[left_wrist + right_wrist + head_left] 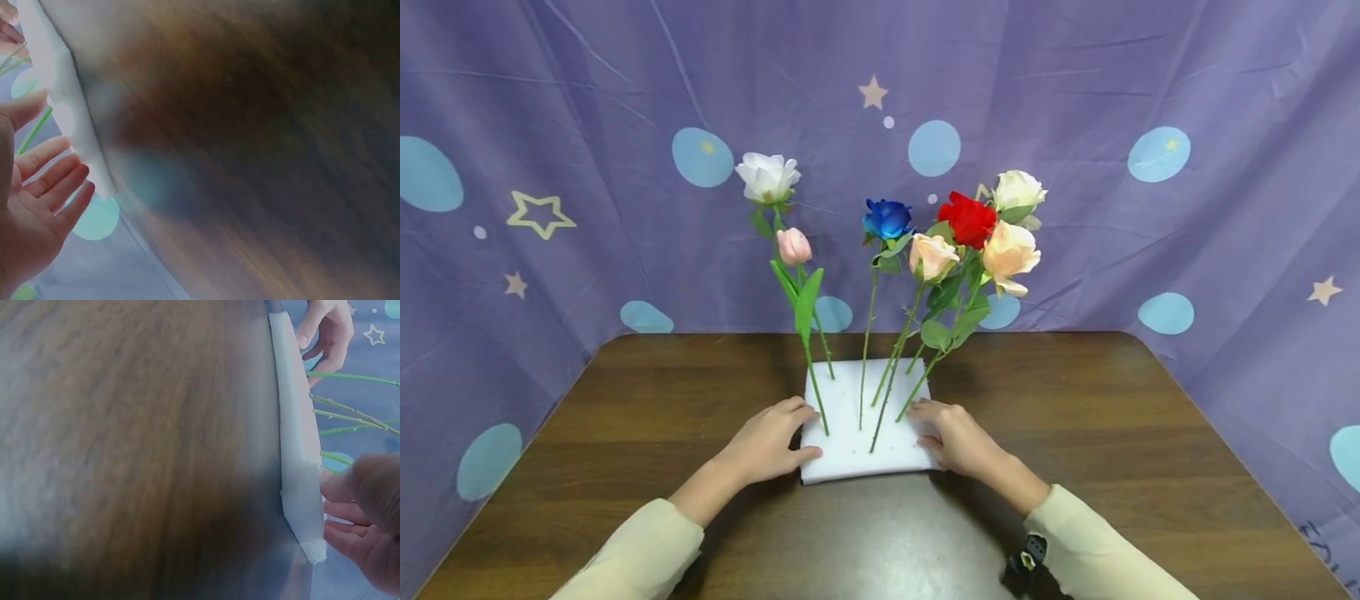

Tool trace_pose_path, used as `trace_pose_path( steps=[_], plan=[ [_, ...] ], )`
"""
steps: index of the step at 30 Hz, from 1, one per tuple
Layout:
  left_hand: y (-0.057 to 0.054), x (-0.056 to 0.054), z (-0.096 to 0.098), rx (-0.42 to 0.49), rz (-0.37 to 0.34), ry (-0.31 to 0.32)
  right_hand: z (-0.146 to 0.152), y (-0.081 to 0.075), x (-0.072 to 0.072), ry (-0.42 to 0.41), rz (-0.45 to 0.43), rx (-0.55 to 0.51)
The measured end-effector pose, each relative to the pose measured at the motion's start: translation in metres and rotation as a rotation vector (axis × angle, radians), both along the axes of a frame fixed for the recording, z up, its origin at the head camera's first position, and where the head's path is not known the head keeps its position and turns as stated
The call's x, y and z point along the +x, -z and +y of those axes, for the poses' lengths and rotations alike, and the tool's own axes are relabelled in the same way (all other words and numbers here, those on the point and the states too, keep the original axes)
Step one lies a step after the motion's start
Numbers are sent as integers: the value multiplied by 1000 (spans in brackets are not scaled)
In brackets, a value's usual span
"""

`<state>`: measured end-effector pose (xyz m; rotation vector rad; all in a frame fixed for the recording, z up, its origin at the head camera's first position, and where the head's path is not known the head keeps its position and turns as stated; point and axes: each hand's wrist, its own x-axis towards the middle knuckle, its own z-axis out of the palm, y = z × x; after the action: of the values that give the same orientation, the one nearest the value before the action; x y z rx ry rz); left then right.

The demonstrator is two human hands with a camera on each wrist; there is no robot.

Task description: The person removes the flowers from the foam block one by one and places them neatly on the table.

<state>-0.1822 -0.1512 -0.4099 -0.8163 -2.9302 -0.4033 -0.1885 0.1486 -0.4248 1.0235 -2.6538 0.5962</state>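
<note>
Foam (850, 462) between left hand (775, 442) and right hand (960, 437) hides lower ends of stems (867, 342).

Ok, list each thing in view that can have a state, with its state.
White rectangular foam slab: flat on brown wooden table, holding green stems.
Pink tulip: closed, leaning left.
White ruffled flower: open, leaning left.
Blue rose: open, nearly upright.
Red rose: open.
Left peach rose: partly open, leaning right.
Right peach rose: open, leaning right.
Cream rose: open.
Left bare hand: touching slab's left edge.
Right bare hand: touching slab's right edge.
</note>
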Motion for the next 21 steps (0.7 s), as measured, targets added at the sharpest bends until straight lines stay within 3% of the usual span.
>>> trace_pose_path(
  steps=[14, 21],
  plan=[
    [-6, 15, 4, 7, -78, -31, 4, 1, -2, -69, 15, 4],
    [-4, 17, 12, 24, -73, -55, 6, -1, -5, -101, -3, 5]
  ],
)
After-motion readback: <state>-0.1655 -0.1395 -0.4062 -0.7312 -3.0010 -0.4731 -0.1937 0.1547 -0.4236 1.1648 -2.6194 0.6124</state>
